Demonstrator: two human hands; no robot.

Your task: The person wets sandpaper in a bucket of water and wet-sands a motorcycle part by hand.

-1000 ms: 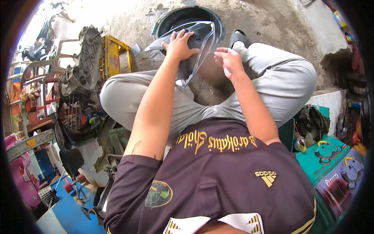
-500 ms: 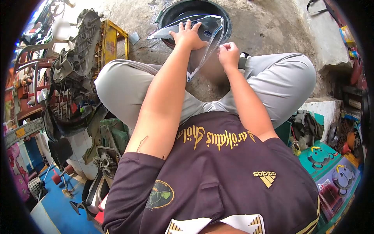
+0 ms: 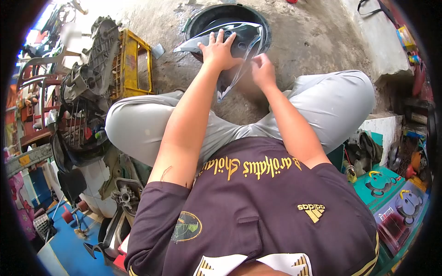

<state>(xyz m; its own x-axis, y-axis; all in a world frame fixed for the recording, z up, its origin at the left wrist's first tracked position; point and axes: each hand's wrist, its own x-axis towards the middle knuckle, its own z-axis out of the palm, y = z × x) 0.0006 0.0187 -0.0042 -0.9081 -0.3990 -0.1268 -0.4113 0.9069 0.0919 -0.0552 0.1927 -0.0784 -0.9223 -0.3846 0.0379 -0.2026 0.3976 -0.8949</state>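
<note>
My left hand (image 3: 218,51) lies with its fingers spread on a glossy silver-grey and dark panel (image 3: 193,44), which looks like a motorcycle body panel with a pointed end. The panel rests across a round black basin (image 3: 263,23) between my knees, its lower tip reaching toward me. At the panel's right edge is my right hand (image 3: 264,71), fingers curled closed. Whatever it may hold is hidden by the fingers. I cannot tell whether it touches the panel.
On the left stand a yellow crate (image 3: 133,55) and a greasy metal engine casing (image 3: 99,50). A carburetor-like part (image 3: 125,195) lies by my left elbow. To the right are a concrete ledge (image 3: 384,50) and boxed goods (image 3: 400,211). The floor (image 3: 304,41) is concrete.
My right hand has shifted left and slightly toward me along the panel's edge. My left hand stays spread on the panel, which has tilted slightly.
</note>
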